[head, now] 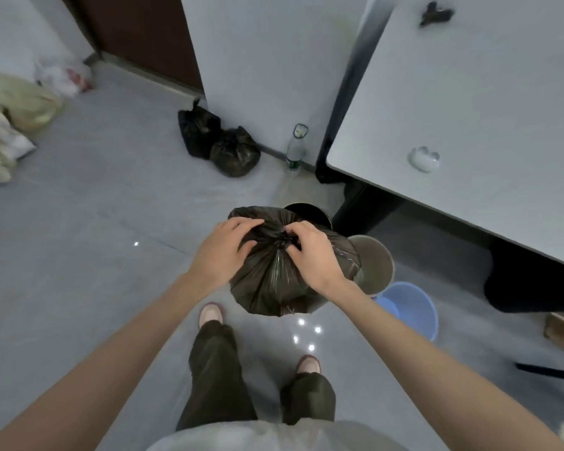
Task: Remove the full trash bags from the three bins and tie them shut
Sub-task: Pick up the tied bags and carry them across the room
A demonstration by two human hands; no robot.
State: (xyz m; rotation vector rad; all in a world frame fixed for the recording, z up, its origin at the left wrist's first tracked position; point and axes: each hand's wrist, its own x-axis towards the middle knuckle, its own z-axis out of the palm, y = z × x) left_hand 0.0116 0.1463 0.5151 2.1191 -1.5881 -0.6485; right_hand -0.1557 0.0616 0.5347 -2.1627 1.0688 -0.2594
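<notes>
Your hands meet on top of the bag, which bulges full and black just ahead of your feet on the floor. Your left hand curves over the gathered plastic, fingers and thumb gripping a fold. Your right hand has its fingers curled tight, pinching the bunched neck at the bag's middle. Whether the bag's bottom touches the floor cannot be told. It hides part of the black bin behind it and part of the beige bin to its right; the blue bin stands just beside the beige one, nearer you. Both the beige and blue bins show bare insides. Two tied bags sit touching each other against the wall, with a bottle upright near them, beside the table
</notes>
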